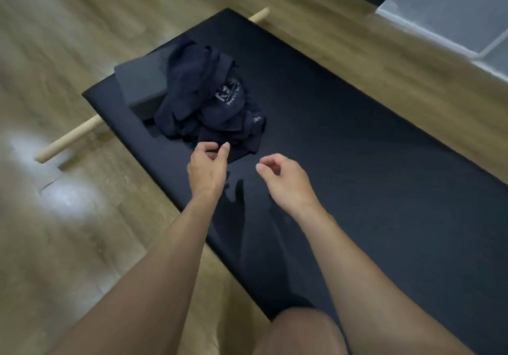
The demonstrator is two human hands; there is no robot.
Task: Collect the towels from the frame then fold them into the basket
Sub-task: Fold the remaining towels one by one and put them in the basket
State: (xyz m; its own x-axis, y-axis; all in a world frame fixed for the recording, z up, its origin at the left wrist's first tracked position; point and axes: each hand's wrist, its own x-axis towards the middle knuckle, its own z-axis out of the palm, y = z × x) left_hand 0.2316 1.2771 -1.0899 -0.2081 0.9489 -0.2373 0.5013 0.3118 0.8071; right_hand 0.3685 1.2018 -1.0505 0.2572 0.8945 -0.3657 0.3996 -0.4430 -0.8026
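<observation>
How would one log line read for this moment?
stage: reaching | towels: heaped on mat | left hand: open, at heap edge | right hand: open, empty | basket: unseen

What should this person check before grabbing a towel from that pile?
Towel pile within reach: ok, just ahead of both hands on the black mat.
Left hand free: ok, fingers curled at the pile's edge, holding nothing.
Right hand free: ok, loosely curled above the mat.
One towel separated: not ok, all bunched together.
Grey block clear of pile: not ok, towels lean on it.
Basket ready: cannot tell, none in view.
</observation>
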